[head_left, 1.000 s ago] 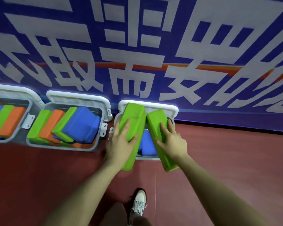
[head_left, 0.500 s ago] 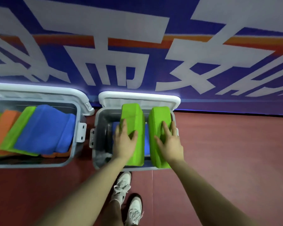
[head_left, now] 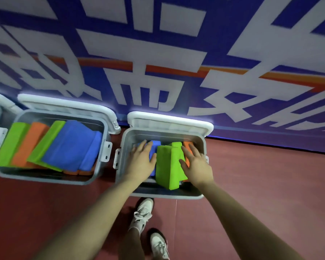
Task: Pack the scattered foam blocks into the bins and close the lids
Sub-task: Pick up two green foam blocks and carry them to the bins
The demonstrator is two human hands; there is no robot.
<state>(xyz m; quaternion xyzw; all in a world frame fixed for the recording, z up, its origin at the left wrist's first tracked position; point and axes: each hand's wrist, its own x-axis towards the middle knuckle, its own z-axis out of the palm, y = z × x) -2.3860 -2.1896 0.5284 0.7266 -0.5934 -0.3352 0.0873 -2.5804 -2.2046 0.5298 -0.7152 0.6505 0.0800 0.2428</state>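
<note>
- While both hands reach down into the right bin (head_left: 120, 177), I judge that I am settling the foam blocks so that they lie below the rim and the lid can later come down.
- My left hand (head_left: 141, 162) lies with straight, spread fingers on the blue block (head_left: 154, 145), pressing and not gripping.
- My right hand (head_left: 195, 164) is also wide, its fingers spread; the palm leans on the side of the green block (head_left: 167, 166) and the fingertips touch the orange block (head_left: 187, 145) just beside it.
- The green block stands tilted between my two hands, and its near corner seems about level with the front rim, so I think it still needs pushing flat.
- A second green block seems to stand just behind it, but I cannot tell it apart clearly.
- The blocks look like soft matte foam, rectangular with slightly rounded edges, so I expect them to give a little under pressure.
- The bin is grey plastic, smooth, with rounded corners and pale latch plates on its sides; its white lid (head_left: 169, 121) stands open against the wall.
- The left bin (head_left: 45, 180) is near, not touching, and is already full of green, orange and blue blocks leaning like books; its lid (head_left: 68, 106) is open too.
- The bins stand on a dark red floor (head_left: 270, 184), before a blue banner (head_left: 176, 53) with large white letters.
- My white shoes (head_left: 143, 211) are close to the front of the right bin.
</note>
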